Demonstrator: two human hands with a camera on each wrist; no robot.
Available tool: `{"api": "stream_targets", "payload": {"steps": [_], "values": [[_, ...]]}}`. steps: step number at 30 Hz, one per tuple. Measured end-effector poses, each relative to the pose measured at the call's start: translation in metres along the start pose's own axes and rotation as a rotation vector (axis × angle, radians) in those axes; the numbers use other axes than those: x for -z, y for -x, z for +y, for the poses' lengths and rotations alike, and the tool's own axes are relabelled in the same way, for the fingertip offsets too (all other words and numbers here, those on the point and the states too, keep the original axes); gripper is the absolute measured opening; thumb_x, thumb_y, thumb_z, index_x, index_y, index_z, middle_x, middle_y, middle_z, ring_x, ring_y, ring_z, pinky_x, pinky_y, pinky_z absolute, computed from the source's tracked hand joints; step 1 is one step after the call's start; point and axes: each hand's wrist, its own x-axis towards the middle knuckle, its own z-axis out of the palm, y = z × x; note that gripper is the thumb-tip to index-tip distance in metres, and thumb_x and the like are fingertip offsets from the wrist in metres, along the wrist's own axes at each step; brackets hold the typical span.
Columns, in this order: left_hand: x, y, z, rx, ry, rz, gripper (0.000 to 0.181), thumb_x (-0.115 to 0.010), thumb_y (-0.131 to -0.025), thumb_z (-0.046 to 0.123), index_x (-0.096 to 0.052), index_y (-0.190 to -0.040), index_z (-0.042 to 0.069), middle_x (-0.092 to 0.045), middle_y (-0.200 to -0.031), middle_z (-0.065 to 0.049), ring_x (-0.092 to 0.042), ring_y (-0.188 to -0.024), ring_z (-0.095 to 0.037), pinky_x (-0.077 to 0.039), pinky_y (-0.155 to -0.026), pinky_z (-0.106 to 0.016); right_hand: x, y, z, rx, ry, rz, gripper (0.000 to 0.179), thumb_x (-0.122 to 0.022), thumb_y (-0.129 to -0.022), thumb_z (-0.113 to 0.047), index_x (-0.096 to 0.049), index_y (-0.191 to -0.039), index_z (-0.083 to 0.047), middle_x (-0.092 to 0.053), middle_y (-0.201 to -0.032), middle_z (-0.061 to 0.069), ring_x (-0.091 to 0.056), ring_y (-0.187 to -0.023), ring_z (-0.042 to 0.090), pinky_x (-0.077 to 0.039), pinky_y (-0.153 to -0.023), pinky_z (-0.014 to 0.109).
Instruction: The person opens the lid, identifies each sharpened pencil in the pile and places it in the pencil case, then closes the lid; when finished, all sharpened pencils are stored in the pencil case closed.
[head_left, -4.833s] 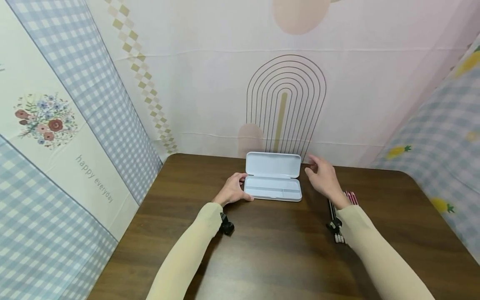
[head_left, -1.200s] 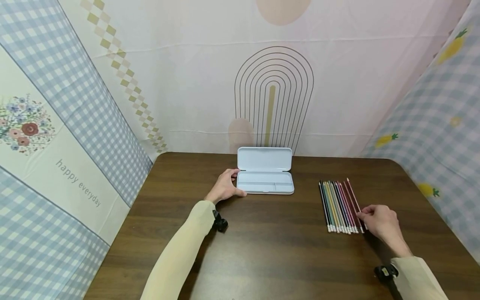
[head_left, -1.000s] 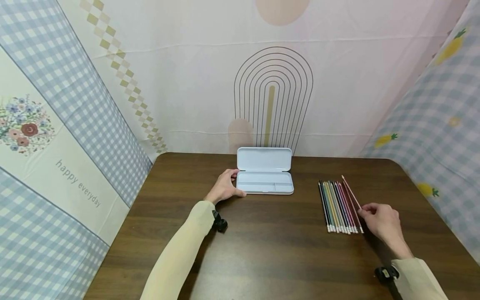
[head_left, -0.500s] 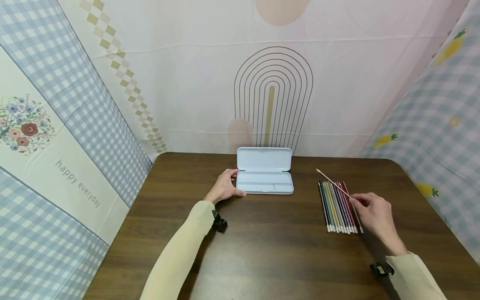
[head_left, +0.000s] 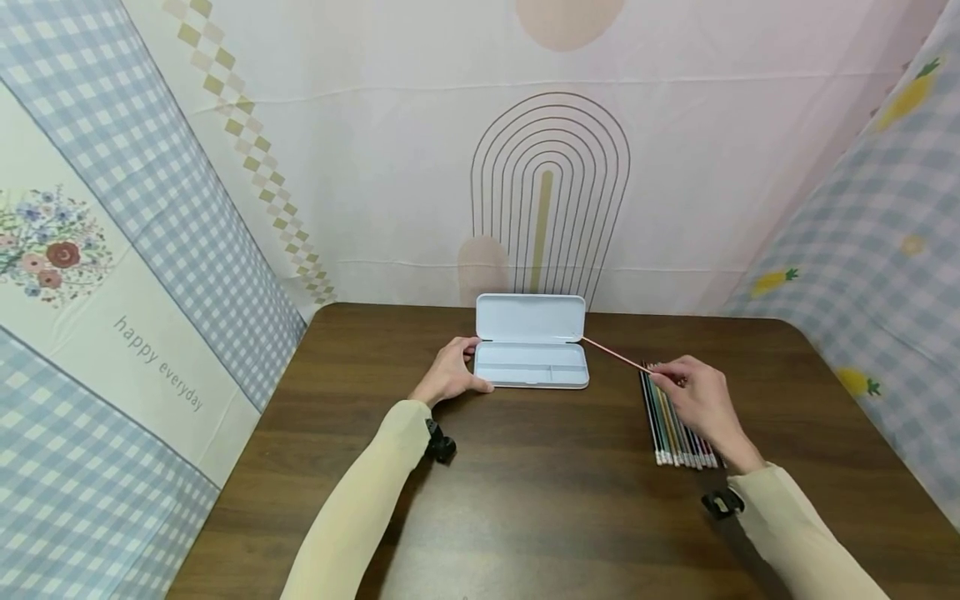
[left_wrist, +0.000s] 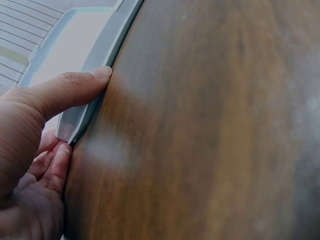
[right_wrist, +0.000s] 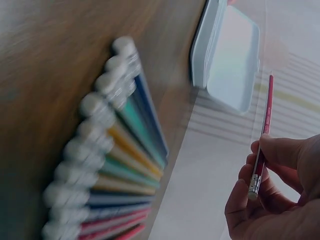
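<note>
My left hand [head_left: 450,372] grips the left end of a pale blue pencil case [head_left: 530,317], which lies with its lid raised at the back of the table. In the left wrist view the thumb [left_wrist: 75,90] lies along the front edge, with fingers round the case's corner. My right hand [head_left: 701,402] pinches a red pencil [right_wrist: 267,112] near its eraser end. The pencil is held in the air, its point near the case's right hinge corner in the head view. Beneath that hand lies a row of coloured pencils [head_left: 670,429], partly hidden by it.
The brown wooden table [head_left: 525,508] ends at a patterned cloth backdrop [head_left: 405,183] just behind the case. Inside the case, low dividers [head_left: 551,372] mark off compartments. Checked cloth [head_left: 847,250] hangs along the right side.
The right hand has lifted the red pencil from the right end of the row, turned its point leftward and carried it toward the case. The left hand has stayed on the case.
</note>
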Motion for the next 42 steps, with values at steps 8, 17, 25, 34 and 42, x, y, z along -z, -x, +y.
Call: {"api": "stream_targets", "payload": {"steps": [8, 17, 25, 34, 42], "values": [[0.000, 0.000, -0.001, -0.003, -0.001, 0.000, 0.097, -0.100, -0.076, 0.017, -0.052, -0.160, 0.006, -0.057, -0.155, -0.016, -0.059, -0.141, -0.035, -0.050, -0.123, -0.046, -0.032, -0.023, -0.014, 0.049, -0.038, -0.107, 0.009, -0.079, -0.098, -0.005, -0.085, -0.102, 0.000, -0.077, -0.098, 0.015, -0.061, -0.078, 0.019, -0.044, -0.068, 0.025], [0.000, -0.002, -0.001, -0.017, -0.006, -0.004, 0.097, -0.099, -0.075, 0.016, -0.052, -0.159, 0.005, -0.056, -0.156, -0.016, -0.059, -0.142, -0.035, -0.050, -0.123, -0.046, -0.064, -0.048, -0.021, 0.053, -0.083, -0.224, 0.011, -0.077, -0.099, -0.004, -0.085, -0.104, 0.001, -0.076, -0.098, 0.015, -0.059, -0.083, 0.022, -0.043, -0.071, 0.026], [-0.001, -0.004, -0.002, -0.014, 0.008, -0.001, 0.098, -0.100, -0.074, 0.015, -0.053, -0.159, 0.006, -0.057, -0.155, -0.016, -0.059, -0.141, -0.034, -0.050, -0.123, -0.046, -0.089, -0.070, -0.018, 0.110, -0.085, -0.320, 0.010, -0.076, -0.098, 0.001, -0.085, -0.103, 0.003, -0.076, -0.099, 0.017, -0.066, -0.089, 0.025, -0.050, -0.076, 0.028], [-0.003, -0.005, -0.001, -0.023, 0.010, 0.005, 0.098, -0.100, -0.074, 0.015, -0.053, -0.159, 0.005, -0.058, -0.154, -0.016, -0.060, -0.141, -0.034, -0.051, -0.122, -0.045, -0.106, -0.081, -0.023, 0.131, -0.093, -0.394, 0.012, -0.074, -0.099, 0.002, -0.085, -0.105, 0.004, -0.074, -0.097, 0.017, -0.058, -0.082, 0.021, -0.045, -0.071, 0.025], [0.000, -0.004, -0.003, -0.007, 0.009, 0.010, 0.098, -0.100, -0.074, 0.015, -0.053, -0.159, 0.006, -0.057, -0.155, -0.015, -0.059, -0.141, -0.033, -0.050, -0.123, -0.045, -0.114, -0.090, -0.030, 0.141, -0.094, -0.423, 0.012, -0.075, -0.098, 0.002, -0.085, -0.104, 0.005, -0.074, -0.092, 0.017, -0.055, -0.080, 0.020, -0.042, -0.068, 0.023]]}}
